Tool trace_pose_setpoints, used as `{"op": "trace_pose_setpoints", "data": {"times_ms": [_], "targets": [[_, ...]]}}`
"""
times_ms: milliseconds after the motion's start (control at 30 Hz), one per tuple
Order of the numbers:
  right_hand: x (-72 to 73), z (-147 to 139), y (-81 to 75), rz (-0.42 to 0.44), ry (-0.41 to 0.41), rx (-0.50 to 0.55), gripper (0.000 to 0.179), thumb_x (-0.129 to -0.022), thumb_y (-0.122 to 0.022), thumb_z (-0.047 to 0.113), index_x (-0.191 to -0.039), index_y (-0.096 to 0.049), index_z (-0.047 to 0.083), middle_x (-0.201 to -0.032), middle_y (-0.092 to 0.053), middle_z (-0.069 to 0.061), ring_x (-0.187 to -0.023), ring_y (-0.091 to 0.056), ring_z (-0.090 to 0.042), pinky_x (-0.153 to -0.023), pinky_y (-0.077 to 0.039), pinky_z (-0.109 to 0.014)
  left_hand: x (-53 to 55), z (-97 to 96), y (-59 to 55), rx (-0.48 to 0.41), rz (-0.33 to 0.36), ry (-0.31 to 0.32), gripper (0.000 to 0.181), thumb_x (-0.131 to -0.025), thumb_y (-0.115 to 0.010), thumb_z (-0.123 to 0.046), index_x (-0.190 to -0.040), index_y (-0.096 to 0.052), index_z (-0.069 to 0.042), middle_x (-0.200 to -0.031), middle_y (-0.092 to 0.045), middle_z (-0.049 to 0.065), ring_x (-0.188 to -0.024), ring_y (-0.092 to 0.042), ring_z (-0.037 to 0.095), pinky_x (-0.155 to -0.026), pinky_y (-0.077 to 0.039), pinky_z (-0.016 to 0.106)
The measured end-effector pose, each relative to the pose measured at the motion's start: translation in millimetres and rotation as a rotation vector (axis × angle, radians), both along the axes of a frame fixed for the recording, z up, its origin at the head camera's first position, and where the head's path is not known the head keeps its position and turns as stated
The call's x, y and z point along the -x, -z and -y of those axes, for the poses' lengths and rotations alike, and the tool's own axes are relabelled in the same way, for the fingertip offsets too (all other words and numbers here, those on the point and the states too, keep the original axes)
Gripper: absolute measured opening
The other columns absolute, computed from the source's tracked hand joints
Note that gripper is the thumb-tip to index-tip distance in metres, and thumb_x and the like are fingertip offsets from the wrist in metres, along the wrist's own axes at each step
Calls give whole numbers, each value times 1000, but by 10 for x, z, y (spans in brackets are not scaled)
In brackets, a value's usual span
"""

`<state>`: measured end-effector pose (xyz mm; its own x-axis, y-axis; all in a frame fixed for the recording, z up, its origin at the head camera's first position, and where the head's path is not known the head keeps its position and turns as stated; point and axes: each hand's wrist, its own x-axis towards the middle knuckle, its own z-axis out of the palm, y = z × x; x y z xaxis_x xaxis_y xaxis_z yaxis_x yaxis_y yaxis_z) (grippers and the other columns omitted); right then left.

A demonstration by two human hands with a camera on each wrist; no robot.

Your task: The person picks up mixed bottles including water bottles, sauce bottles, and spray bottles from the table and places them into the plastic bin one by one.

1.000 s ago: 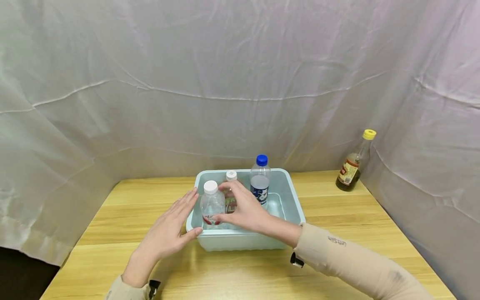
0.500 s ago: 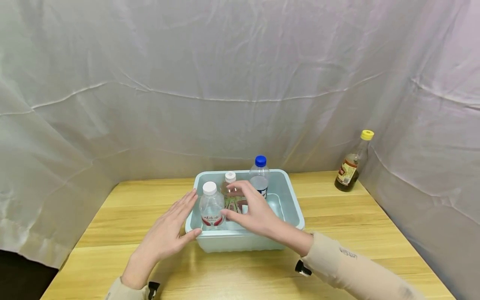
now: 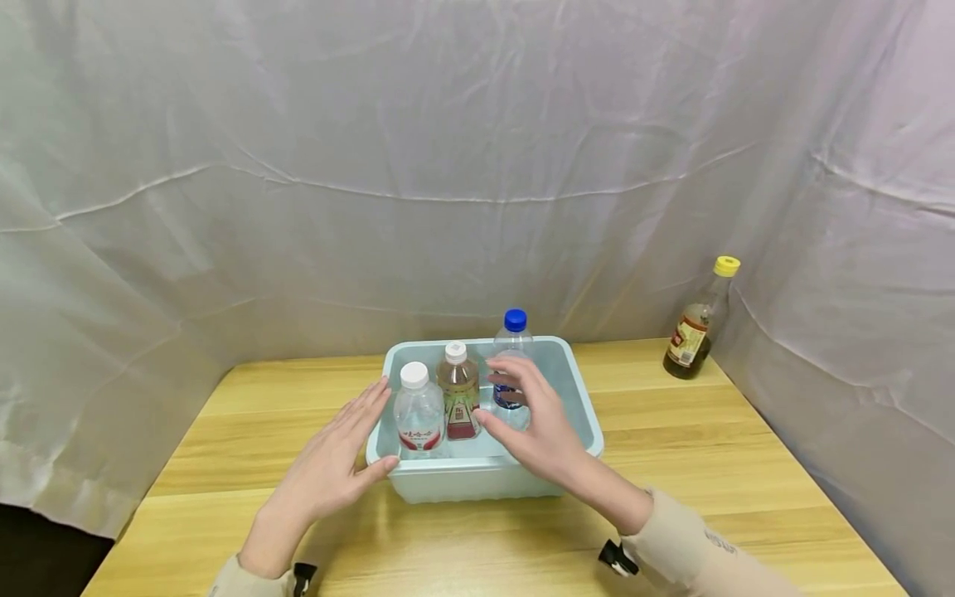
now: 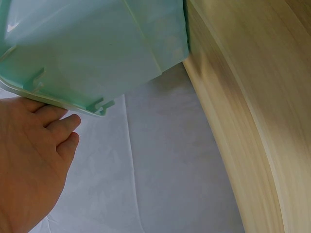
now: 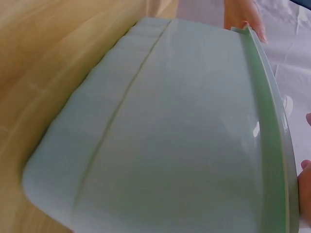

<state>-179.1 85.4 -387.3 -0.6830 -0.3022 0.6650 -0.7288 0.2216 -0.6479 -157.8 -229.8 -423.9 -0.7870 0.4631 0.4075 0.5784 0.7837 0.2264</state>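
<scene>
A pale blue-green plastic bin (image 3: 477,481) stands on the wooden table. My left hand (image 3: 321,468) rests against the bin's left rim, fingers extended; the left wrist view shows those fingertips (image 4: 68,127) touching the rim. Over the bin's right half hovers my right hand (image 3: 540,431), its fingers loosely curved around nothing. Upright inside the bin are a clear white-capped bottle (image 3: 419,414) with a red-and-white label, a brownish drink bottle (image 3: 460,398) with a white cap, and a blue-capped clear bottle (image 3: 513,342) at the back. My right fingers partly hide the blue-capped one.
A glass bottle of dark sauce (image 3: 690,336) with a yellow cap stands at the table's back right. Grey cloth (image 3: 477,207) hangs behind and along both sides. The wooden table (image 3: 694,439) extends around the bin.
My right hand has left the clear white-capped bottle and moved right, past the brownish bottle, uncovering its label. The left hand has stayed at the bin's rim.
</scene>
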Motion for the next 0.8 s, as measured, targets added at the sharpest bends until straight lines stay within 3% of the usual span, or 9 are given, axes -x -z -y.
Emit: {"op": "trace_pose_setpoints", "data": {"times_ms": [167,233,467,800], "targets": [[-24,-101,52,-112,36,22,64,-86,-80,-2,-144,-53,3,-147,-54,-15,-121,-65,-31,-96,-61,-42,5,17,8,-13,-3,5,88,-98,-67,-48,-164,-29,-4,-172,-23,12,-154,-30,37,-128,-2,21],[-46,-144,63,-128,56,30,66,-86,-80,-2,-145,-53,3,-147,-54,-15,-122,-64,-34,-98,-60,-42,0,21,10,-13,-8,6,88,-98,-67,-48,-163,-29,-3,-172,-24,12,-154,-30,37,-126,0,18],[-97,-333,80,-125,137,66,70,-84,-79,-5,-148,-51,2,-146,-56,-15,-125,-62,-32,-104,-56,-29,-13,21,3,-1,-4,-7,87,-98,-67,-47,-163,-30,-4,-172,-23,12,-155,-28,34,-127,-2,21],[-31,-637,114,-191,214,142,73,-80,-76,-17,-147,-52,-2,-145,-56,-23,-125,-63,-31,-104,-56,-30,-23,10,3,4,-14,-15,87,-97,-69,-46,-164,-30,-5,-171,-26,13,-154,-32,37,-129,-7,27]]}}
